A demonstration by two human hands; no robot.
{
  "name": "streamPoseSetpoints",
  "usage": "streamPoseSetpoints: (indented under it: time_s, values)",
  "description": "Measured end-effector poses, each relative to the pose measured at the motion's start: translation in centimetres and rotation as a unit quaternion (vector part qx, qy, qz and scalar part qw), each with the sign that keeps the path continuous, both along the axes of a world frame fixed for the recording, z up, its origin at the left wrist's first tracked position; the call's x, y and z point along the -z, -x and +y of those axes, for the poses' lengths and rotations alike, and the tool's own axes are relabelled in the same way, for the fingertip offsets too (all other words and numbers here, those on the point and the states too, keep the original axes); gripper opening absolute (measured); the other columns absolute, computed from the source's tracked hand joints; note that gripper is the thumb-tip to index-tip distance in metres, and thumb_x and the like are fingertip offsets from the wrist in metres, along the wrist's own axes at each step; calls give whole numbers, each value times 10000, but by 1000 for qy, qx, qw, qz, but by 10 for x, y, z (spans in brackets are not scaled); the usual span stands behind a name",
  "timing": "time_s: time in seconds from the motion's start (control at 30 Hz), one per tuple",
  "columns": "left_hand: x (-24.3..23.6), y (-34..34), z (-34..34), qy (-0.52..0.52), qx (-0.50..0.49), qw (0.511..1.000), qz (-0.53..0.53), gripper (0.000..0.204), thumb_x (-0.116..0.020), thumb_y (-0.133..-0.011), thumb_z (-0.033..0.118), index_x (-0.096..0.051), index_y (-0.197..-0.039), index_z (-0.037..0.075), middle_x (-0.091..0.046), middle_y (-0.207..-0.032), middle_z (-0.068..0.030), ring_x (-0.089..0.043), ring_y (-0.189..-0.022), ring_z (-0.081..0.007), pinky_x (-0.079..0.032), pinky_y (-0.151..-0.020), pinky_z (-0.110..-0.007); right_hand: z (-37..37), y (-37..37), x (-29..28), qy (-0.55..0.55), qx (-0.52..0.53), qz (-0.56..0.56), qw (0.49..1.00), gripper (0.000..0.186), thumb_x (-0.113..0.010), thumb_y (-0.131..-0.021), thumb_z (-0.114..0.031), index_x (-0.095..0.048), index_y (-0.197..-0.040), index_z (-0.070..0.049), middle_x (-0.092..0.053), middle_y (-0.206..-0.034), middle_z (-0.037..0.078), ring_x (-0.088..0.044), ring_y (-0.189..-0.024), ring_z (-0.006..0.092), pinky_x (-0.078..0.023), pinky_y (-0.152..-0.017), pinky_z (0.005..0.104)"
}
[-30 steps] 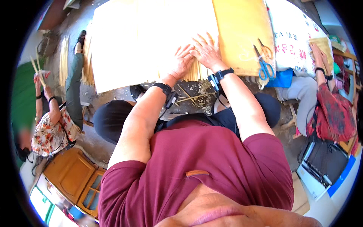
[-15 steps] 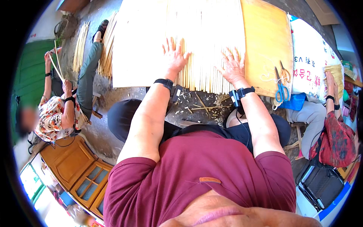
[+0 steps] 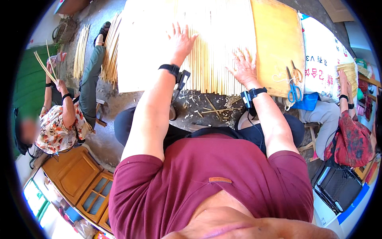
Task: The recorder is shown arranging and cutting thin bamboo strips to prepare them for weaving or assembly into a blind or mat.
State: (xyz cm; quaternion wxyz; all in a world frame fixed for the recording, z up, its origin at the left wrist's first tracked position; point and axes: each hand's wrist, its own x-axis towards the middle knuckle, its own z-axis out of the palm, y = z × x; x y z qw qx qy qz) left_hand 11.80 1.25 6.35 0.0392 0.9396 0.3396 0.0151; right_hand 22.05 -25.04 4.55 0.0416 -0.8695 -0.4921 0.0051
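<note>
Thin pale strips (image 3: 207, 59), probably split bamboo or straw, lie side by side across the bright board in front of me. My left hand (image 3: 181, 43) rests with fingers spread along the left edge of the strips. Flat on their right part lies my right hand (image 3: 243, 68), its fingers also apart. Neither hand grips anything. Strong glare washes out the far part of the strips and the board (image 3: 139, 51). To the right of my right hand, blue-handled scissors (image 3: 293, 88) and an orange-handled pair (image 3: 296, 73) lie by a loose white string (image 3: 280, 79).
Bundles of strips (image 3: 111, 51) stand left of the board. Cut scraps (image 3: 203, 105) litter the floor below its near edge. One person (image 3: 63, 127) at the left holds several strips; another (image 3: 352, 139) at the right has hands on a strip mat (image 3: 347, 73). A wooden cabinet (image 3: 73, 175) is lower left.
My left hand has slid a little farther away along the strips. My right hand stays nearly in place. The person at the left has spread the held strips apart.
</note>
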Motion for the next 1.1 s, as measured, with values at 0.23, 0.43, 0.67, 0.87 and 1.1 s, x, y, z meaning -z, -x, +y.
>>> streamPoseSetpoints:
  time_s: [0.23,0.43,0.67,0.87,1.1]
  values:
    - [33,-32,33,-37,54,997,-52,693,-370,-926,576,-272,-1460,147,-124,-1517,-240,-29,-1424,-368,-63,-1153,-468,-2,-2,5,3,2,13,1000,678,-514,-827,-594,-396,-1400,-251,-305,-1487,33,-187,-1395,296,-45,-1107,596]
    - [33,-39,32,-6,25,999,-47,709,-355,-912,609,-243,-1473,191,-116,-1518,-244,-49,-1423,-369,-82,-1153,-452,-1,-3,0,0,-1,14,1000,679,-537,-817,-578,-402,-1394,-248,-299,-1489,10,-179,-1398,282,-28,-1107,595]
    - [35,-39,35,-11,26,998,-55,712,-326,-913,618,-217,-1480,201,-98,-1524,-236,-43,-1427,-353,-66,-1159,-436,0,-5,-1,12,7,22,1000,654,-524,-827,-579,-398,-1394,-278,-258,-1508,-11,-150,-1411,267,-16,-1116,580]
    - [28,-31,25,-35,30,999,-28,668,-346,-935,555,-250,-1470,166,-133,-1533,-190,-48,-1429,-344,-58,-1145,-501,-2,-3,2,12,1,13,1000,661,-503,-836,-590,-399,-1396,-254,-285,-1499,-1,-152,-1410,270,-19,-1117,578]
    - [39,35,-24,-3,58,996,-61,651,-377,-944,498,-287,-1446,93,-174,-1517,-208,-89,-1420,-358,-78,-1152,-473,-2,-2,3,5,-2,22,1000,658,-491,-842,-584,-386,-1404,-258,-285,-1500,16,-159,-1408,278,-18,-1109,596]
